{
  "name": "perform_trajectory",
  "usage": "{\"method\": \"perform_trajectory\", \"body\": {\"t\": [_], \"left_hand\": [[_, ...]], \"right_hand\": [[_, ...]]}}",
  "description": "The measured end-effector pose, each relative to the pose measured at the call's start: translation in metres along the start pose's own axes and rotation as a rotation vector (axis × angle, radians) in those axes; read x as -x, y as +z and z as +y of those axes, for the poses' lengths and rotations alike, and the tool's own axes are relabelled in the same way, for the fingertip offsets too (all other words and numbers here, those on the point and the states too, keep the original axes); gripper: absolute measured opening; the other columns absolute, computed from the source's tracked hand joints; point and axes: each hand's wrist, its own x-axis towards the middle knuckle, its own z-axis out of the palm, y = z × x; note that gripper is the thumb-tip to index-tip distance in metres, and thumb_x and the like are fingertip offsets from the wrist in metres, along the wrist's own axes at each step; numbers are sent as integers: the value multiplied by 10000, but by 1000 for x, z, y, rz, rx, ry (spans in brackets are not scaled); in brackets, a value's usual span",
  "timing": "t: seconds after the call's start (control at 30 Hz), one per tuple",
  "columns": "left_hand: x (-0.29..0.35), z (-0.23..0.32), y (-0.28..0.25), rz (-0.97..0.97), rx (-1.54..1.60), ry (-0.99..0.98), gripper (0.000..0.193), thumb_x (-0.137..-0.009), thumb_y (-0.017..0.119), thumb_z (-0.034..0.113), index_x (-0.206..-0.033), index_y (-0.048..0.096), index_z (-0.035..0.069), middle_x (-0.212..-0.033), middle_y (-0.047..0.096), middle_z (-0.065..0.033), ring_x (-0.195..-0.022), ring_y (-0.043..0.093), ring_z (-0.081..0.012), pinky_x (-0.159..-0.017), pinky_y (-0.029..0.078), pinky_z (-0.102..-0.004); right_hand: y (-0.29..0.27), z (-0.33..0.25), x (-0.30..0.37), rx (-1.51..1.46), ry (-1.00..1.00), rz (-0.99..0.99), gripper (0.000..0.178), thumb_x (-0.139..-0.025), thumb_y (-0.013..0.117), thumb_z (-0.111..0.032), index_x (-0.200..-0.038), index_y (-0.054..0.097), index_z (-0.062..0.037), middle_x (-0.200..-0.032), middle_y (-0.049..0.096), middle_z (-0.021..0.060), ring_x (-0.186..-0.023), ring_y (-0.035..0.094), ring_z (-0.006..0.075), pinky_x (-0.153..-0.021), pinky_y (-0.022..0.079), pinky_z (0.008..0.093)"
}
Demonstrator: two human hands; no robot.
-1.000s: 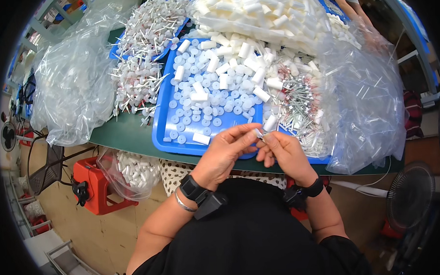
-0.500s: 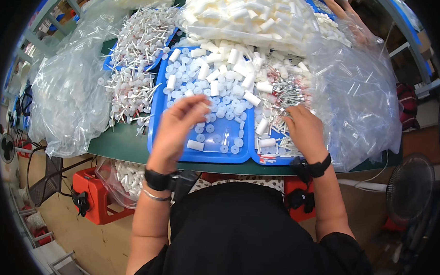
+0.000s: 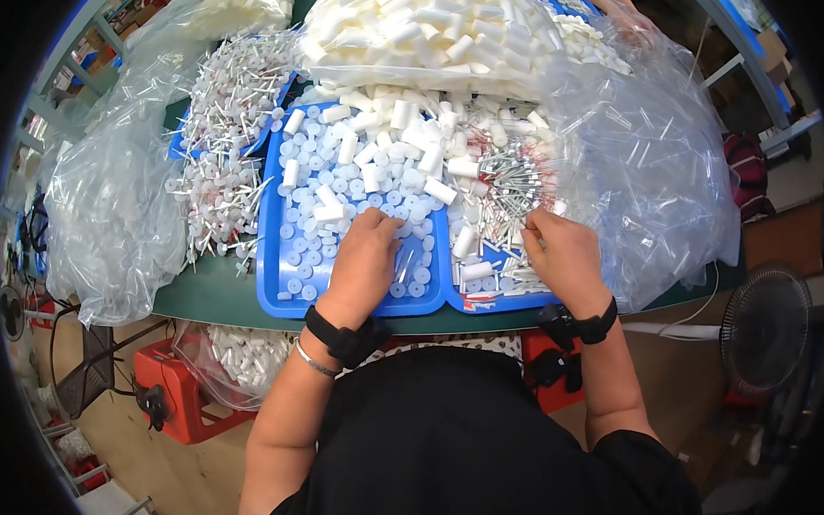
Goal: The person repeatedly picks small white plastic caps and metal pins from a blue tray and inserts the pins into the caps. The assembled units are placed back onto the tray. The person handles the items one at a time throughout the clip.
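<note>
My left hand (image 3: 362, 266) is over the left blue tray (image 3: 268, 272), its fingers bent together among translucent round discs (image 3: 313, 244). Whatever its fingertips hold is hidden. White foam-like cylinders (image 3: 329, 212) lie on and among the discs. Above the right blue tray (image 3: 513, 302), the thumb and index finger of my right hand (image 3: 565, 259) are closed together. I cannot make out anything between them. Just beyond that hand lies a heap of thin metal pins (image 3: 516, 177) with white and reddish bits, and small white sticks (image 3: 497, 227) are beside it.
A large clear bag of white cylinders (image 3: 431, 34) stands at the back. On the left, white-stemmed discs (image 3: 230, 109) are piled beside a crumpled plastic bag (image 3: 112, 232). Another clear bag (image 3: 645, 177) covers the right side. A fan (image 3: 767, 329) stands at lower right.
My left hand has come down to the discs, and its spread fingers have drawn together. My right hand stays by the metal pins. The whole view has shifted slightly.
</note>
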Motion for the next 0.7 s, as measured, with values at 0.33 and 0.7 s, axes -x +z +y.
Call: {"method": "perform_trajectory", "body": {"t": [0.33,0.7], "left_hand": [[-5,14,-24,-117,630,-359,198,-911,644,96,-1086,647,3,-973,654,-72,-823,645,-162,-727,512,-280],[30,34,-8,-197,1770,-764,274,-970,603,212,-1165,588,21,-987,639,-40,-892,630,-119,-799,526,-233]], "right_hand": [[-18,-26,8,-413,-61,123,94,-779,696,-6,-864,657,-20,-726,618,74,-668,548,248,-604,439,356],[-7,-58,12,-459,-302,52,98,-764,715,-10,-839,653,-24,-753,619,84,-678,555,262,-608,437,369]]}}
